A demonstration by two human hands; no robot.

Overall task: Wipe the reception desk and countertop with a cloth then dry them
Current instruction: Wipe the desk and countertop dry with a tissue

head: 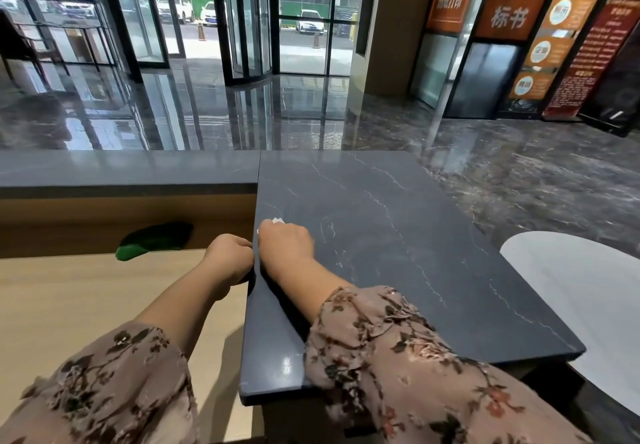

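My right hand (pixel 285 244) lies on the dark marbled countertop (pixel 398 242) near its left edge, fingers curled round a small white cloth or tissue (pixel 278 221) that peeks out past the knuckles. My left hand (pixel 230 258) is curled at the counter's left edge, just beside the right hand; what its fingers hold, if anything, is hidden. Below and to the left runs the lower light wooden desk (pixel 86 298). A raised dark ledge (pixel 121 169) spans the back left.
A green cloth (pixel 154 239) lies on the wooden desk by the back panel, under the ledge. A white rounded surface (pixel 581 287) sits to the right of the counter. Beyond lie a glossy lobby floor, glass doors and orange signboards.
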